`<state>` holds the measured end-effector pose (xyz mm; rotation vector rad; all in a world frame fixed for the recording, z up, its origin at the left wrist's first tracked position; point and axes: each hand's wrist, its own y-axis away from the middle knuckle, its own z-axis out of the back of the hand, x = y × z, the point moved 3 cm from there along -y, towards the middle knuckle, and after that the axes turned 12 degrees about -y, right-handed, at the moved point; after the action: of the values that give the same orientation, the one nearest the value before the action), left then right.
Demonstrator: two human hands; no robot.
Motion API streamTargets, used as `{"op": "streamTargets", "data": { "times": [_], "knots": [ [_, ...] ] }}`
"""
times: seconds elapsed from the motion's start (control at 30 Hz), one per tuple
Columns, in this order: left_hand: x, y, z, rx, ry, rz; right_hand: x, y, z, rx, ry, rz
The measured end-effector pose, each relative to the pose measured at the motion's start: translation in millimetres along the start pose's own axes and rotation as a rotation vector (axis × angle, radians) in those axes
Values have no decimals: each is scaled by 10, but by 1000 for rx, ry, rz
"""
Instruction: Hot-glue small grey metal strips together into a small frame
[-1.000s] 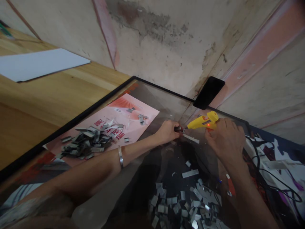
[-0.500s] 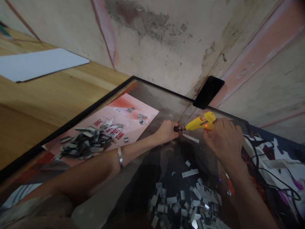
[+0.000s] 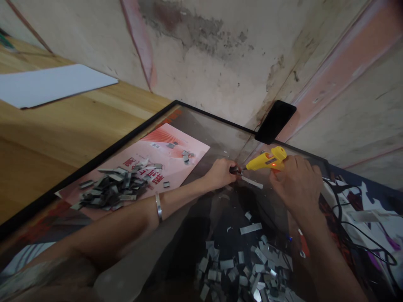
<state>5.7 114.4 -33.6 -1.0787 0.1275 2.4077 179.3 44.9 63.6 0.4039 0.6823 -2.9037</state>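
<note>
My right hand point(image 3: 296, 184) is wrapped round the grip of a yellow glue gun point(image 3: 266, 160), whose nozzle points left. Its tip meets a small dark piece point(image 3: 235, 170) pinched in the fingers of my left hand point(image 3: 220, 173). A silver strip point(image 3: 252, 182) lies on the glass just under the nozzle. Both hands work over a black-framed glass tabletop point(image 3: 201, 126). My left wrist wears a metal bangle point(image 3: 159, 206).
A pink printed sheet point(image 3: 176, 157) on the left carries a heap of small grey metal pieces point(image 3: 110, 186). A second heap of grey pieces point(image 3: 242, 268) lies near the bottom. A black phone point(image 3: 275, 121) leans on the wall. Cables point(image 3: 355, 235) run at right. White board point(image 3: 50, 84) on wood.
The glue gun and my right hand shifted very slightly; both hands stay together at the same spot.
</note>
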Motion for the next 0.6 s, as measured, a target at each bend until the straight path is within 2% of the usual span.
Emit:
{"op": "streamTargets", "data": {
  "times": [0.1,0.23,0.6],
  "knots": [
    [1,-3,0,-6,-8,-11,-3,0,0,-27,-21,2],
    [-13,3,7,-3,-13,-5,4,0,-6,1,-16,25],
    [-11,1,6,0,-22,3,6,7,-11,37,-91,-38]
  ]
}}
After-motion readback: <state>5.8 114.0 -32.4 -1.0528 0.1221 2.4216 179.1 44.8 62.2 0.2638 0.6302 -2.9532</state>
